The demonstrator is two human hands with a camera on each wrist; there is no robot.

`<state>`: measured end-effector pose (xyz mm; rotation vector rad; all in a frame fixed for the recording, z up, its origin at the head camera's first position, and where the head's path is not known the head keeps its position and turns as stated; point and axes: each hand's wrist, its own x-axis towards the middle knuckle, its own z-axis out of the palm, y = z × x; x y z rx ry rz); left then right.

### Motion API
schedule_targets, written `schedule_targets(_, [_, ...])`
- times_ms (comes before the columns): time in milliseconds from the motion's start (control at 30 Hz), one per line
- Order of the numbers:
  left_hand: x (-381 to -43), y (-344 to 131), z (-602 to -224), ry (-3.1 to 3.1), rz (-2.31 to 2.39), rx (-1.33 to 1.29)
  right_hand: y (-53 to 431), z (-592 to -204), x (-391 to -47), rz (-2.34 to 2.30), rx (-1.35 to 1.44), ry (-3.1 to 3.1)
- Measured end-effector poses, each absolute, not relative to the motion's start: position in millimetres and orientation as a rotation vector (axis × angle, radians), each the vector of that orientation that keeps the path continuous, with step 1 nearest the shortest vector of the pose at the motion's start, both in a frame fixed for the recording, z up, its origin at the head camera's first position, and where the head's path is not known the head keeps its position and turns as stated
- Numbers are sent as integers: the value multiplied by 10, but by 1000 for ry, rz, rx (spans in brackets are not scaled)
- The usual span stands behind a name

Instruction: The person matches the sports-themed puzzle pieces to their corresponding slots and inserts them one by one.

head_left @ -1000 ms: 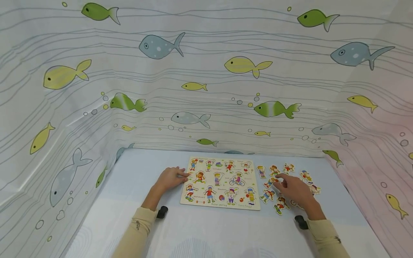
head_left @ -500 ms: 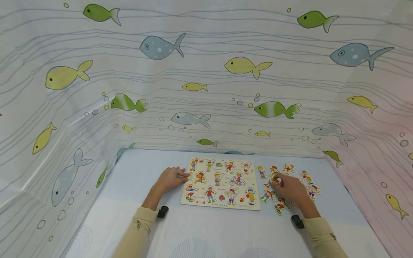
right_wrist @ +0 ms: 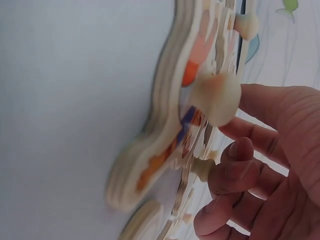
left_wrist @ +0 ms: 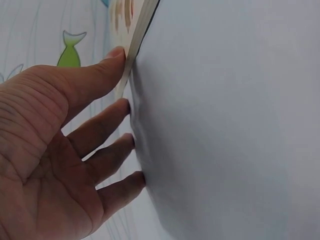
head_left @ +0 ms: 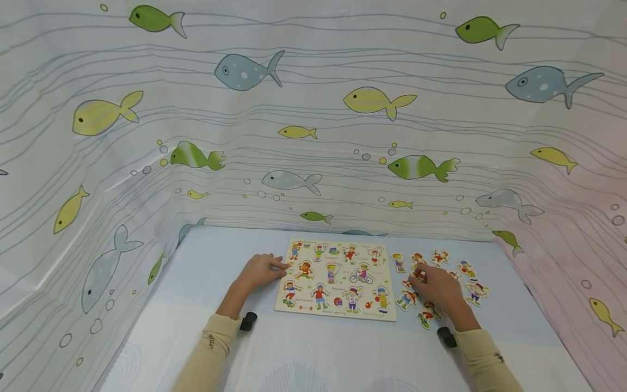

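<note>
My left hand (head_left: 263,271), loosely spread, touches the board (head_left: 318,279), likely steadying it on the bench (head_left: 343,348); my right hand (head_left: 442,287) curls over pieces (head_left: 407,298) beside the board, whether pinching one I can't tell.

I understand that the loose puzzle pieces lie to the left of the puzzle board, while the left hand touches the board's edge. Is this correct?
Not quite: the loose puzzle pieces lie to the right of the puzzle board, as the head view shows. The left hand does touch the board's edge.
</note>
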<state>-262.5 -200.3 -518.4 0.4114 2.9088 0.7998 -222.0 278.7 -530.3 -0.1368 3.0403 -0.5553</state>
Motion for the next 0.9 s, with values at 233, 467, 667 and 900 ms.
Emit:
schedule_targets(233, [-2626,-2001,-5200,2912,777,415,2766,-5293,-2219,-559,-147,3049])
schedule_targets(467, [-2617,-2004,-5187,2913,774,399,2743,-5277,-2207,-575,-161,3047])
schedule_targets(667, [-2621,-2016,-5193,2916,788,408,2730,-5274,-2215,-581,-155,3048])
schedule_targets(900, [-2648,-2023,-5233,2918,779,420,2685,-5214,-2219,-587,-151,3060])
